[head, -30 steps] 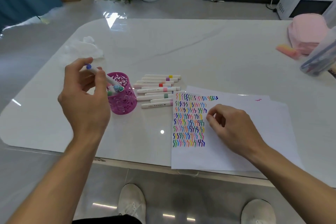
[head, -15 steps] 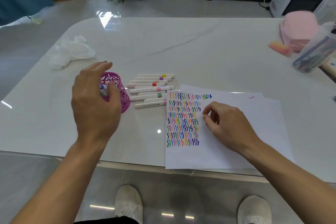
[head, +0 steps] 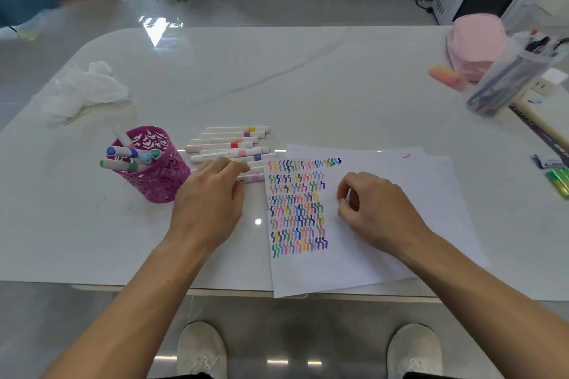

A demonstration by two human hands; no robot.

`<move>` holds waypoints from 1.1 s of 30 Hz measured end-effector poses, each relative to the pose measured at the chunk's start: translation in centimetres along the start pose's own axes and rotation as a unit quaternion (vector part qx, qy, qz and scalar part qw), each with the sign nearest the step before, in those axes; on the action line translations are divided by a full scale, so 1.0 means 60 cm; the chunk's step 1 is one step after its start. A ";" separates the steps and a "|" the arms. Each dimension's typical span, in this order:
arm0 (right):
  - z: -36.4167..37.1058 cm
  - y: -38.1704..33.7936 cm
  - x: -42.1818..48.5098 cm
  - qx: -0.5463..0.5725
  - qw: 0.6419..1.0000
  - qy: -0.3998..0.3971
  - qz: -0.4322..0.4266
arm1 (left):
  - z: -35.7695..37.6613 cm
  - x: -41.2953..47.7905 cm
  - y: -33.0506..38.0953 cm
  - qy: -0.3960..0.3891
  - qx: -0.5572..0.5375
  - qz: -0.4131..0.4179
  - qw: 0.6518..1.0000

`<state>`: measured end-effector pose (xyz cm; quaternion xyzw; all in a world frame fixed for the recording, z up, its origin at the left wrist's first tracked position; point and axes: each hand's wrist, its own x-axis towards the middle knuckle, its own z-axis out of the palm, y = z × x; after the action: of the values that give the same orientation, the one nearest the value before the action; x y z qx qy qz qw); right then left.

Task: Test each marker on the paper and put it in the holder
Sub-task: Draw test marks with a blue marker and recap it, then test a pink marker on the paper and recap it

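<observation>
Reaching with your left hand [head: 212,194] to the row of loose markers [head: 229,140] lying just left of the paper [head: 385,268]: fingers stretched across the nearest markers, touching them, none grasped. Your right hand [head: 378,209] rests on the paper, just right of its block of coloured test squiggles [head: 297,209]; fingers loosely curled, holding nothing. The pink openwork holder [head: 160,181] stands upright further left of the paper, past the marker row. Several tested markers [head: 123,152] lean inside it, blue and green ends showing. The paper reaches the near edge of the table [head: 277,77].
</observation>
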<state>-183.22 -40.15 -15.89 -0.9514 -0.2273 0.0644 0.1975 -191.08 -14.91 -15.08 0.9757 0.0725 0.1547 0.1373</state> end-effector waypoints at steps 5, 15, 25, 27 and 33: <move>0.005 0.006 -0.003 0.011 0.999 0.034 -0.007 | 0.018 0.007 0.002 -0.013 0.027 -0.026 0.999; 0.016 0.001 -0.002 0.034 0.997 0.066 0.009 | 0.022 0.016 0.014 -0.033 0.011 -0.051 0.998; 0.014 -0.011 -0.005 0.060 0.995 0.076 -0.013 | 0.004 0.010 0.033 0.036 -0.066 -0.046 0.996; 0.012 -0.015 -0.008 0.074 0.993 0.088 -0.024 | 0.001 0.008 0.042 0.062 -0.090 -0.030 0.994; -0.008 -0.029 -0.013 0.221 0.970 0.086 -0.062 | -0.001 0.000 0.089 0.108 -0.158 0.067 0.979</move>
<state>-184.50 -39.24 -14.73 -0.8704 -0.2481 0.0190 0.4249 -190.58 -20.01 -13.49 0.9219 -0.0037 0.2778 0.2701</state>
